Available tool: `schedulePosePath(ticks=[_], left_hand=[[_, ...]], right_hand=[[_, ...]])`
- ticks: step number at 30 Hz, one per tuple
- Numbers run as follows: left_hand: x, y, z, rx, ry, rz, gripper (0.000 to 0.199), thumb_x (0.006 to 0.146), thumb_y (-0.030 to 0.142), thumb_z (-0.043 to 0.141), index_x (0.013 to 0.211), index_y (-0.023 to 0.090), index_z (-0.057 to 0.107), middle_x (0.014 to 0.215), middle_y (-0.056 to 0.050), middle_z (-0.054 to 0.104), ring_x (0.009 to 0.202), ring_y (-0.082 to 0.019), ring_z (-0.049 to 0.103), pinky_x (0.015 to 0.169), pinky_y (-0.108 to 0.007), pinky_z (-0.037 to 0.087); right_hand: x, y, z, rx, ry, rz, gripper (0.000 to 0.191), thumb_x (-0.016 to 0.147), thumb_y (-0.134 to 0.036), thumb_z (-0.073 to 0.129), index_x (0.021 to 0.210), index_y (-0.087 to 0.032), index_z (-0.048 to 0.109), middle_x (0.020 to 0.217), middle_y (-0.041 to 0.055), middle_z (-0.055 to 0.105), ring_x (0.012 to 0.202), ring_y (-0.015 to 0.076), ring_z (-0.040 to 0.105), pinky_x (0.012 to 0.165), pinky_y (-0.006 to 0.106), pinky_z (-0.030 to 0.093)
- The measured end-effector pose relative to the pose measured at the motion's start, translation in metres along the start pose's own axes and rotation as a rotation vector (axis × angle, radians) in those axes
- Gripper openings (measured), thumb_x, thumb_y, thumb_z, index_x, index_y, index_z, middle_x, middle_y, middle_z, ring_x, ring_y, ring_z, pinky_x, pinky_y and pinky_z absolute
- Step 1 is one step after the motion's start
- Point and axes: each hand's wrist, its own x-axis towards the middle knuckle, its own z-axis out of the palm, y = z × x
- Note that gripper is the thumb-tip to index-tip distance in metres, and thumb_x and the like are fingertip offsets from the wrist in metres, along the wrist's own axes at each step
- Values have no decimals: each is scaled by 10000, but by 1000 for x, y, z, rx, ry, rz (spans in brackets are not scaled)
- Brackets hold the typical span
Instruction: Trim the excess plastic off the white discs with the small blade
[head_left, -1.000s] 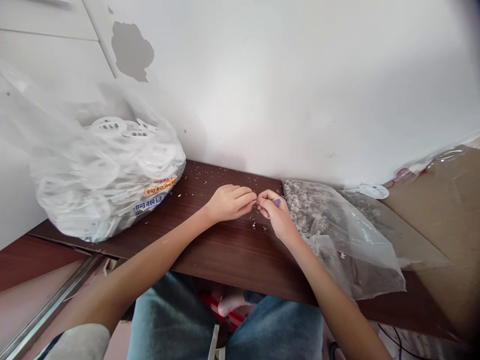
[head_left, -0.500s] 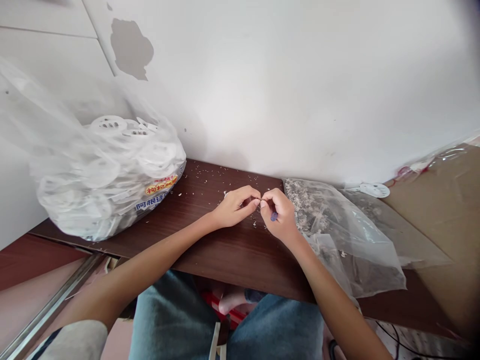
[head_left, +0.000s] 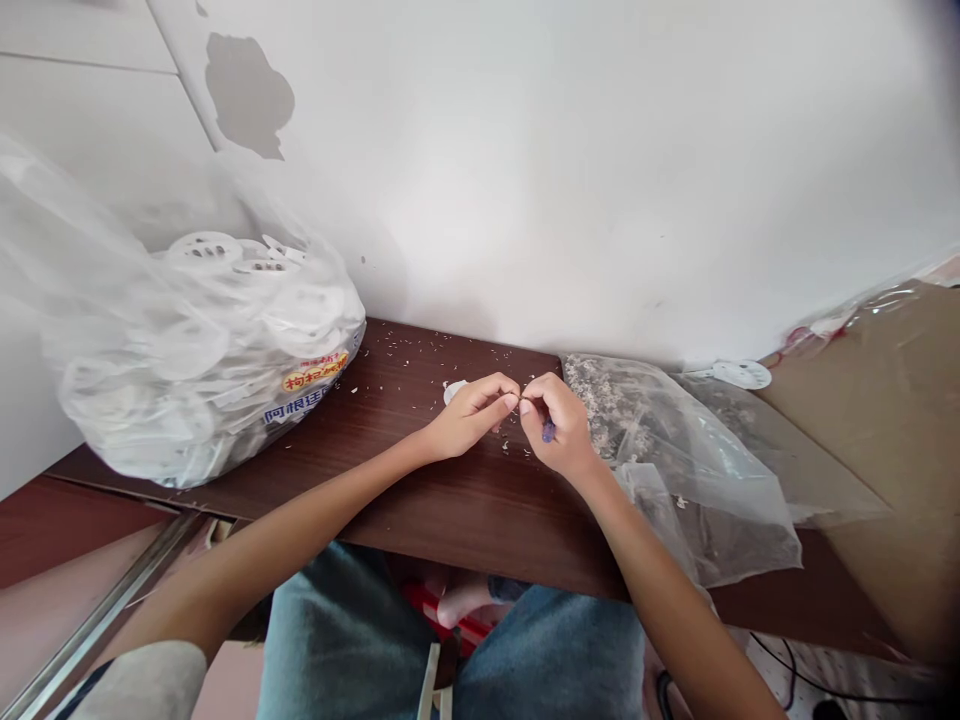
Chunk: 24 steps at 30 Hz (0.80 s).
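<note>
Over the middle of the dark brown table, my left hand and my right hand meet at their fingertips. Both are pinched round something too small to make out. A purple object shows at the curled fingers of my right hand. Just behind my left hand lies a white disc, partly hidden by it. Small pale scraps are scattered on the table around and behind my hands. Beside my right hand, a clear bag holds many small pale pieces.
A large clear bag full of white discs stands at the left. White discs lie at the back right, near a brown cardboard surface. The wall rises behind the table. My legs are below its front edge.
The view has shifted slightly, moving the bags a little left in the picture. More of the white disc behind my left hand shows. Both hands keep their fingertip pinch.
</note>
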Motion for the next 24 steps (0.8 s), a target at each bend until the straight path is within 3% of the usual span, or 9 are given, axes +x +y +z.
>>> schedulePosePath(ticks=[5, 9, 15, 18, 24], left_hand=[[0, -2, 1, -69, -29, -19, 373, 1075, 552, 529, 986, 191, 560, 729, 34, 514, 659, -121, 506, 708, -282, 439], [2, -5, 0, -74, -37, -50, 367, 1067, 551, 548, 1012, 190, 575, 797, 19, 546, 688, -120, 519, 706, -277, 443], [5, 0, -3, -80, -116, -77, 358, 1075, 524, 535, 1031, 180, 621, 878, -10, 592, 717, -124, 536, 711, -281, 465], [5, 4, -10, 152, -122, 20, 363, 1096, 511, 489, 1033, 184, 634, 909, -31, 632, 775, -147, 570, 747, -287, 475], [3, 0, -23, 672, -100, 346, 304, 1139, 377, 402, 1111, 185, 637, 952, -57, 677, 812, -154, 627, 740, -264, 476]], right_hand=[[0, -1, 5, 168, 10, 128, 211, 1049, -364, 529, 879, -241, 544, 798, 18, 546, 685, 176, 491, 644, 336, 397], [-1, -1, 3, 46, 5, 65, 132, 1012, -303, 568, 902, -242, 526, 809, 15, 543, 649, 162, 460, 617, 329, 376], [-2, 8, -5, -201, -38, -111, 84, 937, -193, 583, 969, -246, 527, 906, 55, 615, 770, 197, 557, 644, 336, 399], [-1, 8, -6, -147, -75, -110, 98, 947, -167, 563, 962, -245, 507, 888, 40, 586, 746, 187, 530, 644, 331, 387], [3, -1, -3, 217, -102, 114, 126, 1011, -216, 566, 897, -234, 516, 813, 2, 518, 692, 161, 457, 649, 323, 366]])
